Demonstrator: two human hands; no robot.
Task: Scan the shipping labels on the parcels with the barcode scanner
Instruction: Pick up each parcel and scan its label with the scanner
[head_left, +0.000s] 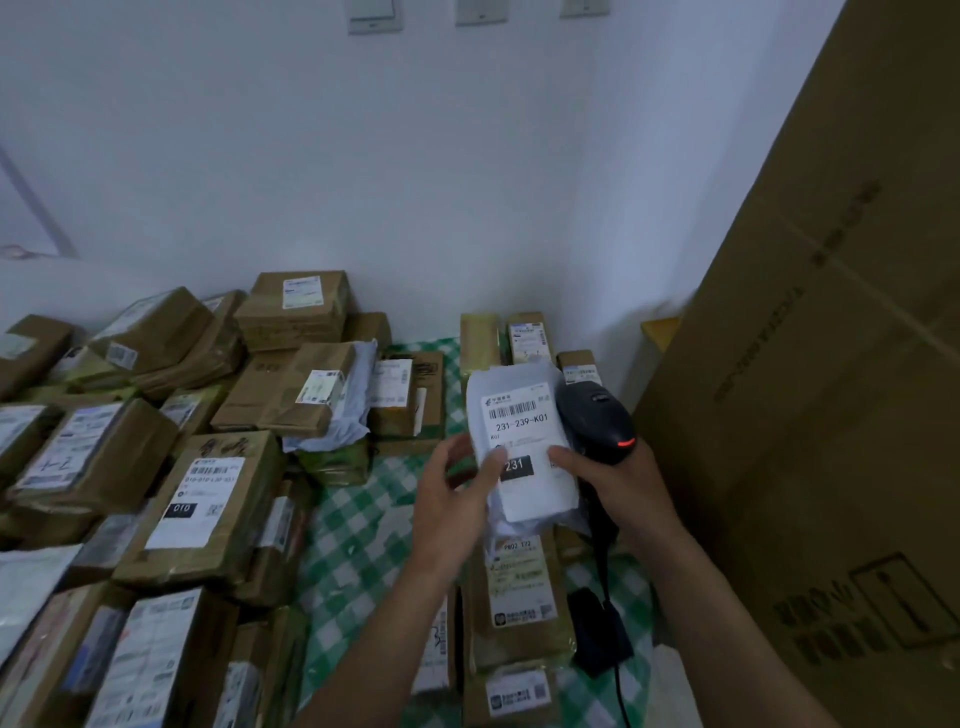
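While left hand (451, 500) pinches the white parcel (522, 415), its long axis points away; right hand (623, 486) grips scanner (597, 415)

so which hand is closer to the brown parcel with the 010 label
Left. The left hand holds the white parcel on the side facing the 010 parcel, apart from it; the right hand, gripping the scanner, sits beyond the white parcel.

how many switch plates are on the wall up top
3, in a row high on the wall: left plate, middle plate, right plate. The frame cuts them off, so more may sit out of view.
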